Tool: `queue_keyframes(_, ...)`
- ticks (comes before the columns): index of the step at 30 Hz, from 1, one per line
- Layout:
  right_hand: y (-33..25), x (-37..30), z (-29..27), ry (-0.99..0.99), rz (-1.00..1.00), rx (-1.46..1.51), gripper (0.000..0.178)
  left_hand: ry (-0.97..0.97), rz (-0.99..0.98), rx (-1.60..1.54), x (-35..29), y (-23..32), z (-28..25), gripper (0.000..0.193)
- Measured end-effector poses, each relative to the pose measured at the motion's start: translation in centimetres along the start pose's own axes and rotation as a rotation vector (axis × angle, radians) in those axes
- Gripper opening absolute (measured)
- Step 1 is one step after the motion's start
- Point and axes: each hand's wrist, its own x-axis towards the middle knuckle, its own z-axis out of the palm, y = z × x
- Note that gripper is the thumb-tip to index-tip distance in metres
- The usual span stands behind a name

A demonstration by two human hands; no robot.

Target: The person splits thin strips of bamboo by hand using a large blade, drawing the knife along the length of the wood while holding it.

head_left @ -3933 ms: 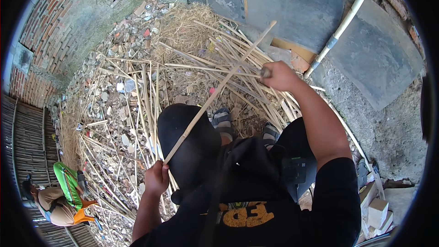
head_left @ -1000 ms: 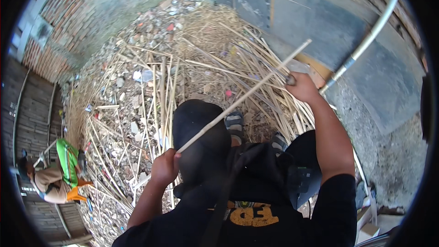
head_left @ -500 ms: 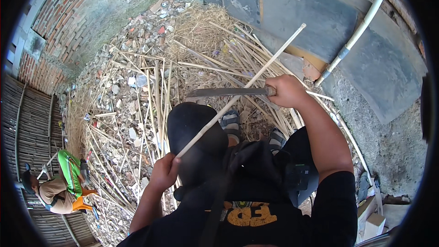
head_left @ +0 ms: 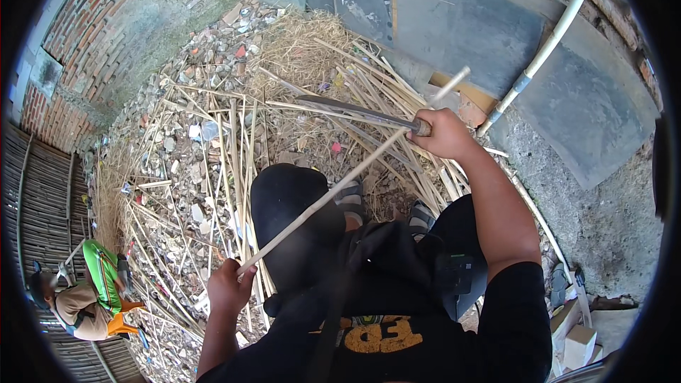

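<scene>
My left hand (head_left: 228, 288) is closed round the lower end of a long pale stick (head_left: 312, 209), which slants up to the right across my knee. Opposite it, my right hand (head_left: 443, 133) grips the handle of a machete (head_left: 358, 112). The dark blade points left and crosses over the ground beyond my feet. Near the handle the stick passes close by my right hand; whether the blade touches it there I cannot tell. The stick's far tip shows past my knuckles.
Many cut sticks (head_left: 234, 163) lie over the rubble, with dry straw (head_left: 301, 46) beyond. At the left, a person (head_left: 89, 305) sits low on an orange stool by a bamboo screen (head_left: 46, 198). A pale pole (head_left: 543, 57) leans against grey boards (head_left: 461, 14) at the right.
My left hand has moved down and left, drawing the stick with it. The machete has tilted, its tip raised, and its handle end now lies nearer the stick's far part.
</scene>
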Motion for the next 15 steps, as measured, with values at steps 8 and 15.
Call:
queue_keyframes(8, -1.3, -0.5, 1.6, -0.058, -0.138, -0.037, 0.027, -0.053, 0.083, -0.357, 1.7, 2.2, 1.3, 0.042)
queue_keyframes(15, -0.7, 1.1, 2.5, -0.151, -0.058, 0.033, 0.027, 0.024, 0.188, -0.250, 1.8, 1.3, 4.1, 0.040)
